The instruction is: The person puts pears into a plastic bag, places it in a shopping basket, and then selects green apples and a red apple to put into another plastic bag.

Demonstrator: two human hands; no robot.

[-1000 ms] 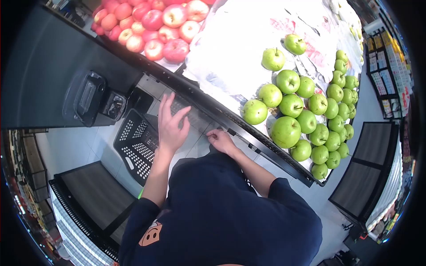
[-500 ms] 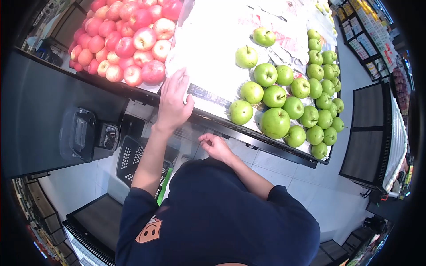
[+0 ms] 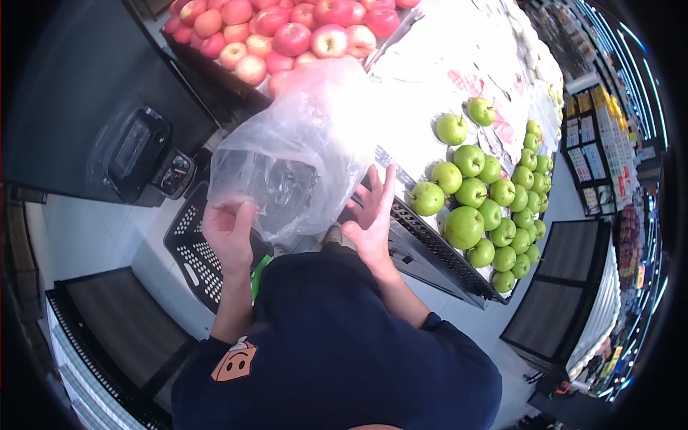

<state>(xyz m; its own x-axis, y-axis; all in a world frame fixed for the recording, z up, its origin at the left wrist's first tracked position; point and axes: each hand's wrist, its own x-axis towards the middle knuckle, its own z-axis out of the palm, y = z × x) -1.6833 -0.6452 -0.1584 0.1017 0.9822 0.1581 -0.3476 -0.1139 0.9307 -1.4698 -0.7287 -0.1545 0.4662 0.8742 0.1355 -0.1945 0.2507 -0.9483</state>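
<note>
A clear plastic bag [image 3: 297, 154] hangs in front of my body, its mouth spread and facing me. My left hand [image 3: 228, 233] pinches the bag's rim between thumb and fingers at the lower left. On the other side, my right hand [image 3: 374, 218] has its fingers stretched apart, right at the bag's right edge. The bag overlaps the near edge of a heap of red apples [image 3: 292, 39]. To the right of my right hand, green apples [image 3: 471, 192] lie on the display stand.
White paper [image 3: 408, 86] covers the stand beside the green apples. A black perforated basket [image 3: 190, 247] is on the floor at my left. A dark bin-like box [image 3: 136, 154] stands by the grey panel. Dark display stands [image 3: 562, 279] are to the right and lower left [image 3: 122, 315].
The plastic bag has come into view, with my left hand now pinching it. My right hand has risen and spread its fingers. The view has turned, shifting the apples rightward.
</note>
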